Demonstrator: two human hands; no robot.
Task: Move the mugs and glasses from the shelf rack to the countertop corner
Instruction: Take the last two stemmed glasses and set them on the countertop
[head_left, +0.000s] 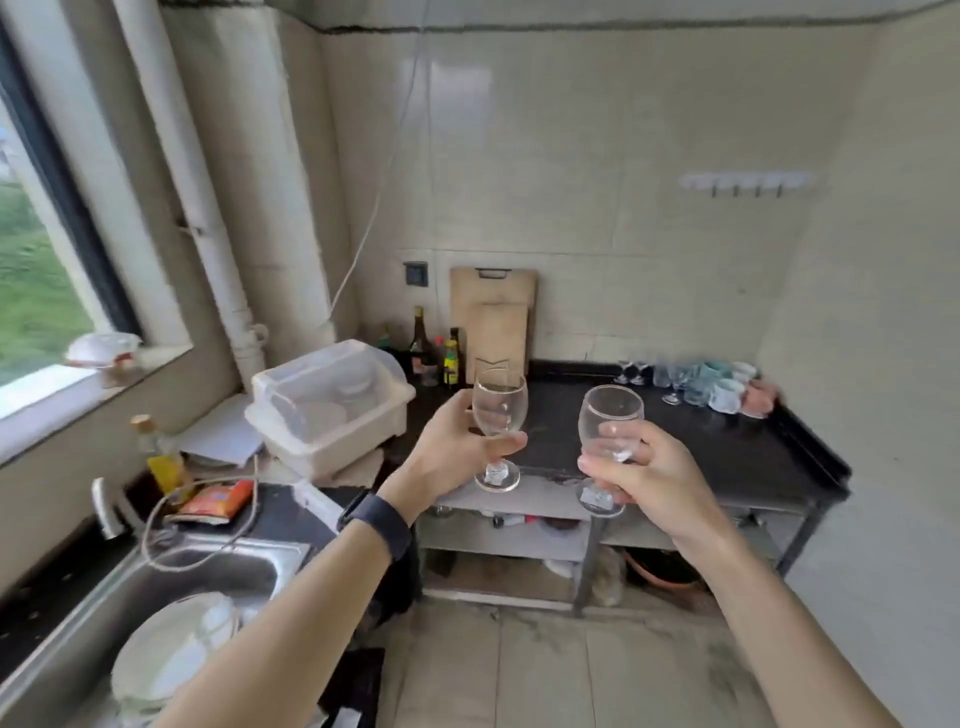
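Note:
My left hand grips a clear stemmed glass upright by its bowl and stem, in front of the black countertop. My right hand holds a second stemmed glass the same way, a little lower and to the right. Both glasses hang in the air short of the counter's front edge. In the far right corner of the countertop stands a cluster of glasses and mugs, pale blue, white and pink. The shelf rack is not in view.
A white covered dish box sits at the counter's left end, with bottles and two cutting boards against the back wall. A steel sink with plates lies at lower left. Open shelves run beneath the counter.

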